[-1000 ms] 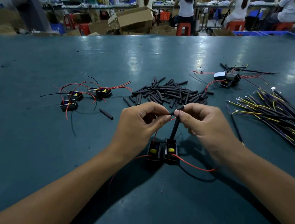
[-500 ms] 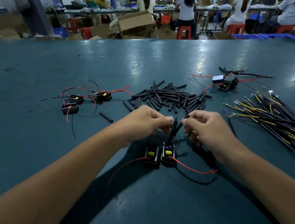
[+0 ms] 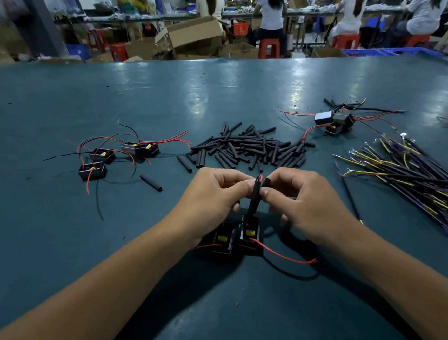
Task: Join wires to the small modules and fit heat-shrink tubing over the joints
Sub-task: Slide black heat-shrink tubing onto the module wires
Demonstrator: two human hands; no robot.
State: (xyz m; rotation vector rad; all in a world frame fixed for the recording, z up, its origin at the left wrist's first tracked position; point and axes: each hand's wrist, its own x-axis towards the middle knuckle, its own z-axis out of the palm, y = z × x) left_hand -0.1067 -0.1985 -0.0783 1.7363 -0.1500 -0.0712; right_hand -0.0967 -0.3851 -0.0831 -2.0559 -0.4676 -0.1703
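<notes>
no readable text, labels or numbers

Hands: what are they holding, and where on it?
Both the left hand and right hand pinch the black tubing near its upper end, above the modules.

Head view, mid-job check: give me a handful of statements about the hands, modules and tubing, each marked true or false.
1. Both hands pinch the black tube that stands up from a module. True: the left hand and the right hand meet at its top.
2. The two modules near the hands sit side by side on the table. True.
3. The pile of cut tubing lies nearer the person than the hands. False: it lies beyond them.
4. The bundle of yellow and purple wires lies on the left. False: it lies to the right.
5. A single loose tube piece lies left of the hands. True.
</notes>
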